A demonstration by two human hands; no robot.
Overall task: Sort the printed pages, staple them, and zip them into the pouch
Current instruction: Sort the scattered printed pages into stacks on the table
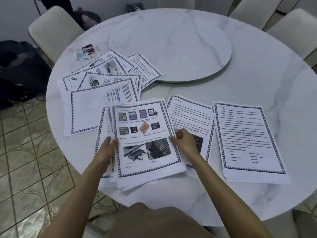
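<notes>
A loose stack of printed pages [142, 127] with black patterned borders lies at the near middle of the round table [223, 79]; its top sheet shows memory cards and USB drives. My left hand [109, 146] holds the stack's left edge, fingers over the top sheets. My right hand [183, 140] pinches the top sheet's right edge. Two text-page piles lie to the right, one [190, 117] beside the stack and another [250, 140] further right. More pages [106, 78] are scattered at the back left. A clear pouch [87, 50] with coloured items lies beyond them, blurred.
A round lazy Susan [171, 45] sits at the table's centre, one scattered page overlapping its edge. White chairs [53, 30] ring the table. A dark bag [18, 71] rests on the tiled floor at left. My knee [154, 220] shows below the table's near edge.
</notes>
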